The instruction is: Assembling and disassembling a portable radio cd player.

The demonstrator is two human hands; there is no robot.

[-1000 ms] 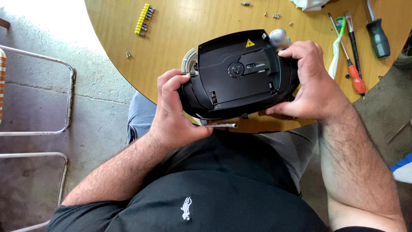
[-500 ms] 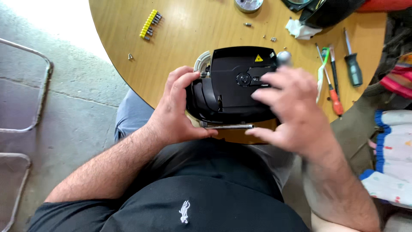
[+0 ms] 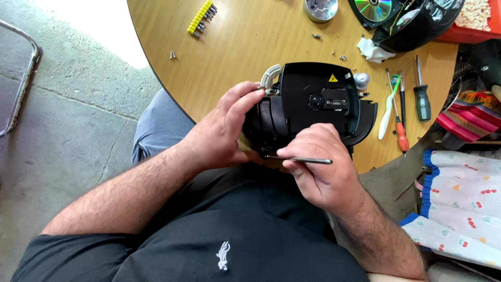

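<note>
A black plastic device housing (image 3: 313, 102) with a small yellow warning sticker rests at the near edge of a round wooden table (image 3: 240, 47). My left hand (image 3: 224, 128) grips its left side, fingers curled over the top by a white curved piece (image 3: 269, 74). My right hand (image 3: 318, 169) sits just below the housing, pinching a thin metal rod (image 3: 305, 160) that lies roughly level, its tip pointing right.
On the table: a yellow strip of driver bits (image 3: 201, 17), loose screws (image 3: 339, 55), a round metal part (image 3: 319, 9), a crumpled white tissue (image 3: 371, 50), screwdrivers (image 3: 420, 94) and a green-white tool (image 3: 389, 107) at right, another black shell with a disc (image 3: 402, 18). Patterned cloth (image 3: 459, 203) at right.
My right hand came off the housing's right side, moved down to its lower edge and now pinches the metal rod. My view shifted, showing more of the table's far side.
</note>
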